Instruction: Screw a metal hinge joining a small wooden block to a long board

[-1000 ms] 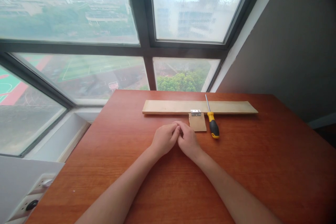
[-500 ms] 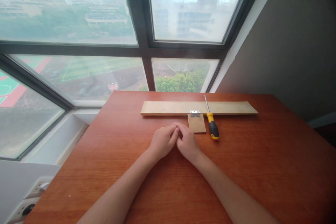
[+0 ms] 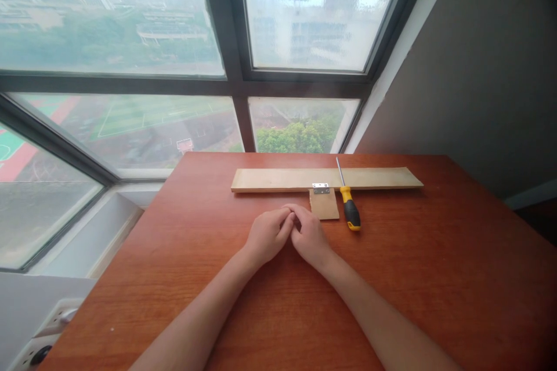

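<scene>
My left hand (image 3: 268, 235) and my right hand (image 3: 310, 237) rest together on the table, fingers curled inward, thumbs and fingertips touching. Both are closed, and nothing shows in them. Just beyond my right hand lies a small square wooden piece (image 3: 324, 206), partly beside its fingers. A silver metal hinge (image 3: 321, 188) spans from that piece to the front edge of a long pale wooden board (image 3: 278, 177). To the right, a screwdriver (image 3: 350, 210) with a black and yellow handle lies with its shaft across the board, tip pointing away from me.
The reddish-brown wooden table (image 3: 183, 278) reaches up to a large dark-framed window (image 3: 235, 58). A grey wall (image 3: 474, 81) rises at the right. Wall sockets (image 3: 54, 319) sit low at the left, beyond the table's edge.
The view has shifted very slightly, so things on the table appear a little further left. My hands keep the same pose, and the board, hinge and screwdriver have not moved on the table.
</scene>
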`<state>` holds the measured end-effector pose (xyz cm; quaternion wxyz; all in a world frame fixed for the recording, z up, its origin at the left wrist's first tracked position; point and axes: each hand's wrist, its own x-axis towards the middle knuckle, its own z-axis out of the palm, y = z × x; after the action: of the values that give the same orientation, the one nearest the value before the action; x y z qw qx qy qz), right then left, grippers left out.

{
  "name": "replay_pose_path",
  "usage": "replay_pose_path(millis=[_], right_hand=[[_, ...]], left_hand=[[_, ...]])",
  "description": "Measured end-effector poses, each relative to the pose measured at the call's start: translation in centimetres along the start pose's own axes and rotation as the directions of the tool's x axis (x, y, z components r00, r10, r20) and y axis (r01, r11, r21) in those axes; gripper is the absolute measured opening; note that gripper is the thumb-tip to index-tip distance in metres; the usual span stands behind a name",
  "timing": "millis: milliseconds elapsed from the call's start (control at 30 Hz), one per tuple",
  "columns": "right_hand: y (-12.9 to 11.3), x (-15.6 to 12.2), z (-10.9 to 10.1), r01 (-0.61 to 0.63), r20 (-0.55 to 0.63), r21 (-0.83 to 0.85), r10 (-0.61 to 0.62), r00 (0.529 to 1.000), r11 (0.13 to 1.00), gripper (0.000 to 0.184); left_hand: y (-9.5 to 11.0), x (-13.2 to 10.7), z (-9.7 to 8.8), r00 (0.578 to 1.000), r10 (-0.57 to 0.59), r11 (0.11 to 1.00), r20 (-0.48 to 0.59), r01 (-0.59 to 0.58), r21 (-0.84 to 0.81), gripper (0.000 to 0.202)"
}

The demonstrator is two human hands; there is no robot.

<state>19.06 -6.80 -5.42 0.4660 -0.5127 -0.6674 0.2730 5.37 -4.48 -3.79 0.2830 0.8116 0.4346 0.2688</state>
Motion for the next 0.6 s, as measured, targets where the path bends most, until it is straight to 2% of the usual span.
replay_pose_path(millis=[600], right_hand=[[-0.08, -0.04, 0.05, -0.014, 0.011, -0.018, 0.014, 1.0, 1.0, 0.032]], left_hand=[[-0.31, 0.01, 0.14, 1.0, 0.018, 1.0, -0.004, -0.018, 0.002, 0.03]])
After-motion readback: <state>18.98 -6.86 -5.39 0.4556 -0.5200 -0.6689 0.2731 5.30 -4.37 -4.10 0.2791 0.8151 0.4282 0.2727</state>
